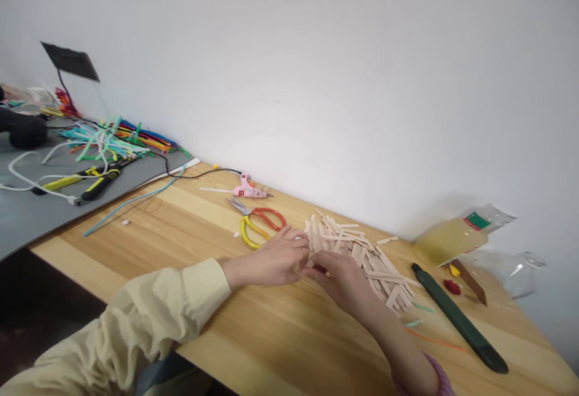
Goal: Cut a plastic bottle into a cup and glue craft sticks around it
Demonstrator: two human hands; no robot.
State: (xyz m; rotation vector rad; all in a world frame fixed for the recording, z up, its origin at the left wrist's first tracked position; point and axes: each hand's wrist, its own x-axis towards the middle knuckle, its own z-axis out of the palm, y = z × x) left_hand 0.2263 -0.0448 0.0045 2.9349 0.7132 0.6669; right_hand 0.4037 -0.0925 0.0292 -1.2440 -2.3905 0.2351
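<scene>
Nothing joined or glued yet, as far as visible: only a loose heap of wooden sticks [362, 251], touching the fingertips and spreading away to their right. Flat, thin, pale raw wood with rounded ends, lying crossed in all directions. A few short pieces at the far edge of the heap. Judged as an early stage, with nearly the whole heap unsorted.

Left hand [275, 261], out of a cream cloth sleeve, with fingers bent and drawn together, tips against the near-left corner of the heap. Right hand [344, 281] palm down, fingers also curled, tip to tip with the left ones. Something small and reddish just between the two sets of fingertips. Cannot tell what it is, nor tell a true pinch on a stick from a mere press.

Just behind the left fingers, untouched: scissors [246, 210] with steel blades and glossy handles, one orange, one yellow. Farther behind, near the wall, a small pink glue gun [248, 188] on its side, with a black cable. Well to the right of the right fingers: a long dark green tool [459, 317], matte and slim, and a clear plastic bottle [450, 240] lying down with yellowish content. Far to the left of the left fingers, on a grey mat [27, 215], a bundle of fuzzy coloured pipe cleaners [126, 137]. Under everything, a smooth table [181, 233] of light wood with visible grain.
</scene>
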